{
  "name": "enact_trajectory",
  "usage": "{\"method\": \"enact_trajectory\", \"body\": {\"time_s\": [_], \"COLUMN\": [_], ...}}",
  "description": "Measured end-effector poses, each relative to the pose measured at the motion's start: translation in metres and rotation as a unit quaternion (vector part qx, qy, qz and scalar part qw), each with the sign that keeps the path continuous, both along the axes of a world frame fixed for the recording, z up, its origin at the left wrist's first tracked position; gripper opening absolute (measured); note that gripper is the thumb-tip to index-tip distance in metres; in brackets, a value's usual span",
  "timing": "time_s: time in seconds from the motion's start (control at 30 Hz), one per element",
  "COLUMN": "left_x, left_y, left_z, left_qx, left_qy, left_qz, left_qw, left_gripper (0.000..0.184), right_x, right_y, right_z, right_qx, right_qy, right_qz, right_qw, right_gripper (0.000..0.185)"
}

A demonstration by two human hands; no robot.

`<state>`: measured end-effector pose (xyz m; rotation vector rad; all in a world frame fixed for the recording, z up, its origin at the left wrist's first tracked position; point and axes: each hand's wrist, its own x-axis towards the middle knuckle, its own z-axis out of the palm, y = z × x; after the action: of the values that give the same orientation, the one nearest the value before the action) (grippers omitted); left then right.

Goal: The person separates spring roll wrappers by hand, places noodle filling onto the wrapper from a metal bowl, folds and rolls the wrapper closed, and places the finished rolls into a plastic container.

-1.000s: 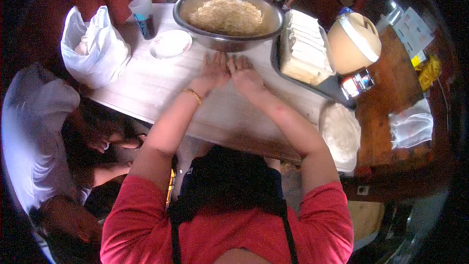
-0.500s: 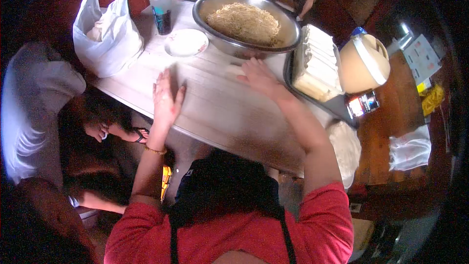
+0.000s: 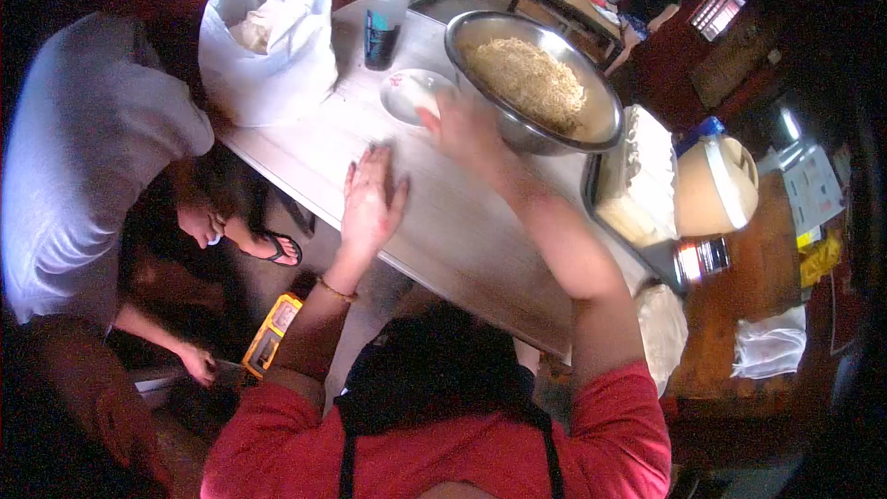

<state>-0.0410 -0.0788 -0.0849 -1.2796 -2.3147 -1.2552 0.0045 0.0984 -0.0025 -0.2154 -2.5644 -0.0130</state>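
Note:
My left hand (image 3: 371, 199) lies on the light tabletop (image 3: 443, 240) with its fingers apart and nothing in it. Over the near right edge of the small white plate (image 3: 404, 92) is my right hand (image 3: 462, 134), blurred by motion; its fingers are too smeared to tell what they touch. Just beyond that hand stands a large metal bowl (image 3: 605, 120) with a heap of thin, pale strands (image 3: 531, 81) in it. A plastic cup (image 3: 383, 28) with dark contents is behind the plate.
A white plastic bag (image 3: 268, 65) stands at the left, near a bent-over person (image 3: 102, 157). On the right are a tray of white folded pieces (image 3: 637, 176), a tan container (image 3: 711, 185), a phone (image 3: 702, 259) and a pale bag (image 3: 661, 333). Another person (image 3: 654, 0) stands far back.
The view has turned, shifting the table items rightward. My hands, side by side a second ago, have separated; the right one has since swung across to the plate. The left still lies on the table.

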Motion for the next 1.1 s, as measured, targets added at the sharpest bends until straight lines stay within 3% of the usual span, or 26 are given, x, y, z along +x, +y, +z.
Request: {"method": "enact_trajectory", "body": {"time_s": [0.07,0.37,0.57,0.77,0.87,0.97,1.1], "left_x": [-0.001,-0.004,-0.005,-0.004,-0.004,-0.006,-0.002], "left_y": [0.001,-0.001,-0.004,-0.002,-0.002,-0.002,0.002], "left_z": [-0.006,-0.007,-0.003,-0.004,-0.004,-0.006,-0.006], "left_qx": [0.001,0.016,0.03,0.03,0.027,0.017,0.051], "left_qy": [0.001,-0.024,-0.029,-0.03,-0.025,-0.012,0.031], "left_qz": [0.005,-0.016,-0.023,-0.026,-0.023,-0.032,-0.045], "left_qw": [1.0,0.999,0.999,0.999,0.999,0.999,0.997], "left_gripper": [0.055,0.049,0.047,0.048,0.047,0.047,0.037], "right_x": [-0.028,-0.093,-0.103,-0.083,-0.056,-0.013,0.083], "right_y": [0.005,0.048,0.07,0.057,0.034,0.01,0.022], "right_z": [0.005,-0.053,-0.081,-0.052,-0.015,0.004,-0.013], "right_qx": [0.03,-0.064,0.015,-0.053,0.036,-0.027,0.107], "right_qy": [0.048,-0.062,-0.087,-0.021,-0.032,-0.028,-0.019], "right_qz": [0.006,-0.094,-0.071,-0.044,-0.03,-0.054,-0.079], "right_qw": [0.998,0.992,0.994,0.997,0.998,0.998,0.991], "right_gripper": [0.037,0.042,0.047,0.043,0.039,0.038,0.038]}}
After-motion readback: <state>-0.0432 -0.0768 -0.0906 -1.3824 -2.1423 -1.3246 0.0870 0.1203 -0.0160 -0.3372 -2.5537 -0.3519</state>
